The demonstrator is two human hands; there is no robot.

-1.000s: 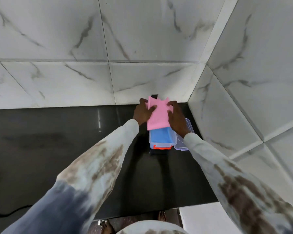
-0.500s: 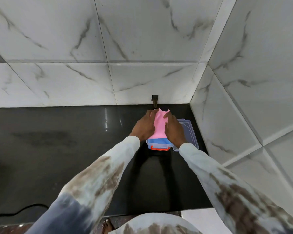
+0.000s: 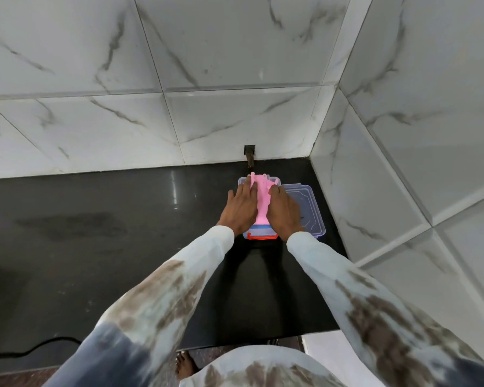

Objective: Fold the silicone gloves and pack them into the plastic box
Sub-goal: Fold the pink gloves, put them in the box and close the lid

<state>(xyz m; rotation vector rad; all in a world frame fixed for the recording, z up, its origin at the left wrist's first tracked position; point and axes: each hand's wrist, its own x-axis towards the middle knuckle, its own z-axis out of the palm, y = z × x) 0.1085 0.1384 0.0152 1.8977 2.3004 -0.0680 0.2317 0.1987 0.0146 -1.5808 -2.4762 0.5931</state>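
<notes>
A pink silicone glove (image 3: 261,197) lies folded in the small clear plastic box (image 3: 261,236) with a red front clip, on the black counter near the wall corner. A strip of a blue glove (image 3: 261,227) shows under it at the box's near end. My left hand (image 3: 240,209) lies flat on the glove's left side, fingers spread. My right hand (image 3: 284,210) lies flat on its right side. Both palms press down on the glove, which sticks out slightly past the box's far rim.
The box's clear lid (image 3: 306,208) lies flat on the counter just right of the box. Marble-look tiled walls close in behind and to the right. A black cable (image 3: 25,351) lies at the counter's near left edge. The counter's front edge (image 3: 249,342) runs below.
The pink glove was held up unfolded over the box, then gathered narrower and lowered. Both hands have since gone from gripping its sides to lying flat on it in the box.
</notes>
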